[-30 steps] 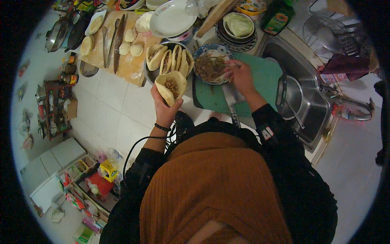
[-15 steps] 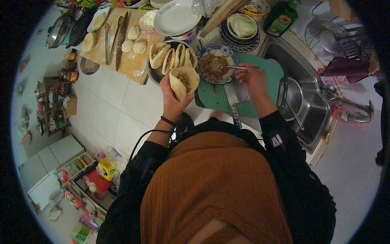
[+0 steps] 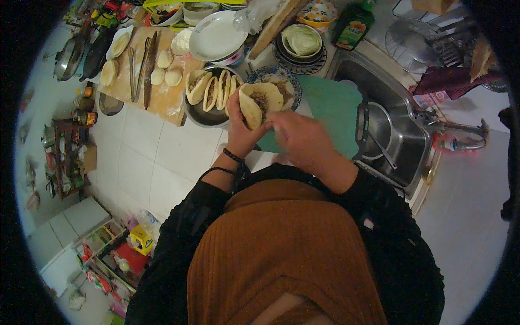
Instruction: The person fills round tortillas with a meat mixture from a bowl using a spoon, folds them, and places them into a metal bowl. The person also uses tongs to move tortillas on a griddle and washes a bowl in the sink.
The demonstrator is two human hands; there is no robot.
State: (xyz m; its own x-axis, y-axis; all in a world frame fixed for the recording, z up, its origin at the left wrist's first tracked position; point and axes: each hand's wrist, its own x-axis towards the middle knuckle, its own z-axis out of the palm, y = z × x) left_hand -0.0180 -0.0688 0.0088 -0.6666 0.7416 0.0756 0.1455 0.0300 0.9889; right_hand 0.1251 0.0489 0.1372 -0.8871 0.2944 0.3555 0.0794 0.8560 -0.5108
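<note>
My left hand (image 3: 244, 130) holds up a flatbread pocket (image 3: 252, 108), its mouth spread and brown minced filling inside. My right hand (image 3: 303, 135), slightly blurred, is closed at the pocket's right edge; its fingers and the bread hide the spoon it grips. Behind the bread, a blue-patterned bowl (image 3: 295, 86) of filling is partly covered. Left of it stands a metal basin (image 3: 208, 119) with several filled flatbread pockets (image 3: 210, 89) standing in it. Under my right hand lies a green cutting board (image 3: 336, 108); the cleaver seen on it earlier is hidden.
A floured wooden board (image 3: 176, 103) at the left carries dough pieces (image 3: 165, 59), a rolling pin (image 3: 150, 70) and tongs. A white plate (image 3: 219, 35), a cabbage bowl (image 3: 302, 40) and a green bottle (image 3: 353, 27) stand behind. The steel sink (image 3: 401, 157) is at the right.
My right hand has moved left from the bowl of filling to the bread's opening, taking the spoon. The bread in my left hand has shifted slightly right in the view.
</note>
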